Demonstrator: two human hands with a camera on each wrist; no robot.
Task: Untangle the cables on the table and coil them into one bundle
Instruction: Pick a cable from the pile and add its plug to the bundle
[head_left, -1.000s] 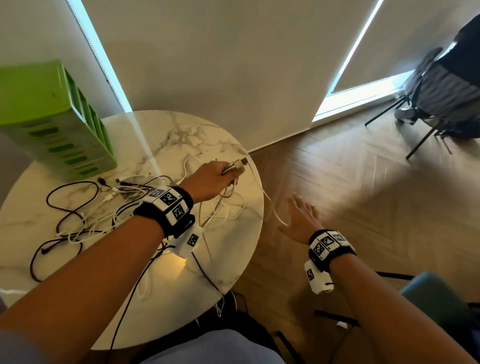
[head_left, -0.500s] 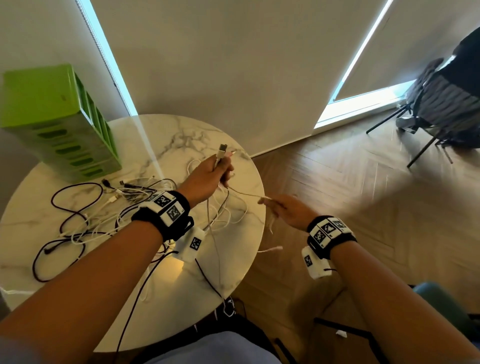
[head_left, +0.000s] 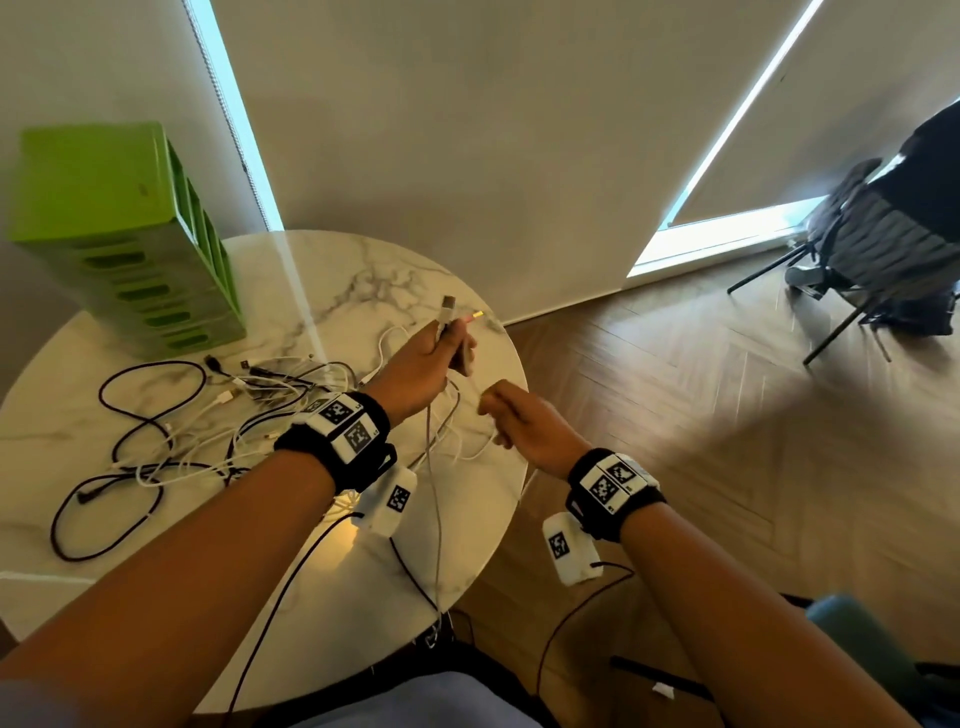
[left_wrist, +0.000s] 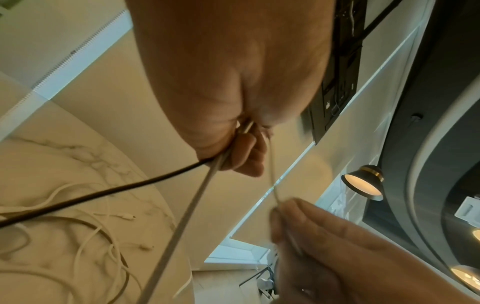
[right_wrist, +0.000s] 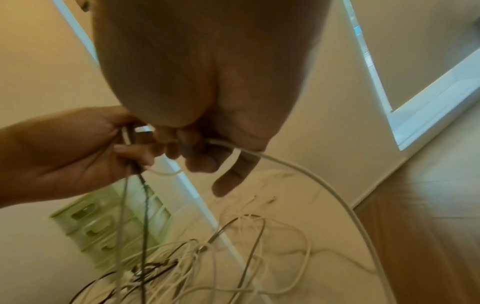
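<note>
Most of the cables (head_left: 208, 431) are still a heap on the left of the marble table (head_left: 363, 597), left hand (head_left: 421, 364) now gripping lifted plug ends, and the right hand (head_left: 524, 426), open a second ago, has pinched a white cable (right_wrist: 298, 170), so untangling's barely started.

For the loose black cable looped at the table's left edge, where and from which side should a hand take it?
Probably at the plug end of the black cable, coming from above and the left. That end lies free on the marble table, apart from the white tangle, so pulling there should drag fewer strands.
</note>
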